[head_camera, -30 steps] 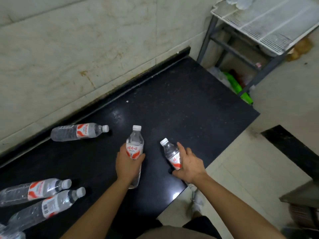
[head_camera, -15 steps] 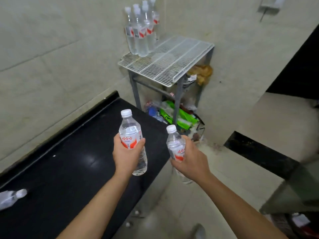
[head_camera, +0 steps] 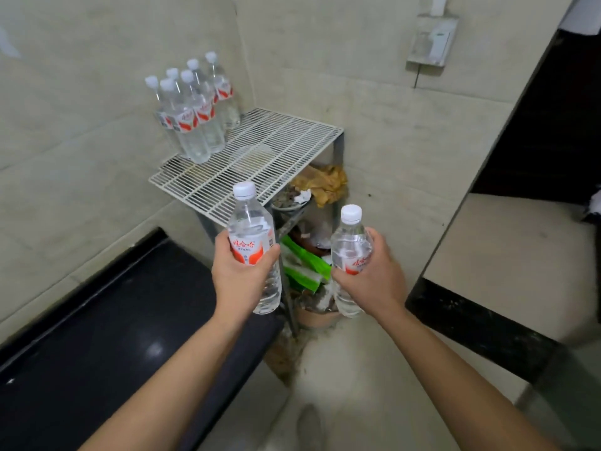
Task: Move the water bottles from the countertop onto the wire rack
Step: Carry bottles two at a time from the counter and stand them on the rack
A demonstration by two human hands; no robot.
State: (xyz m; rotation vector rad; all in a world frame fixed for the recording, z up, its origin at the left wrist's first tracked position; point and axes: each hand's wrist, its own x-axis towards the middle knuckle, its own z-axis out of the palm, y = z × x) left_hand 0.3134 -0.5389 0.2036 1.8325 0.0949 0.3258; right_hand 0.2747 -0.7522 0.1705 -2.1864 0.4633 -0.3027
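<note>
Two hands: both loaded, both fists closed round bottles.
Left hand (head_camera: 242, 275): curled round label band of left bottle (head_camera: 252, 229), thumb across front; cap up, slight tilt.
Right hand (head_camera: 374, 278): wrapped round mid-body of right bottle (head_camera: 351, 242), fingers behind; cap up, near upright.
Bottles vs hands: bases below fists, necks well above; in air, touching nothing else.
Wire rack (head_camera: 270, 157): ahead of & above knuckles, nearer left hand; bare front part open for set-down.
Standing bottles (head_camera: 192, 115): far-left corner of rack, beyond left hand, packed tight vs wall.
Countertop (head_camera: 113, 320): below & left of left forearm.
Green packets (head_camera: 305, 265): under rack, beyond gap btwn hands; keep clear.
Step (judged): carry to rack, roughly mid-way; set-down not yet done.
Doing it well: raise bases above rack's near edge before going fwd; lower straight, base flat across wires, no tilt; park just beside group w/o bumping; prob. left first (nearer), then right; loosen fingers only after steady seating.
Risk: thin wires + tall narrow bottles, easy topple; domino effect from any nudge to group.
</note>
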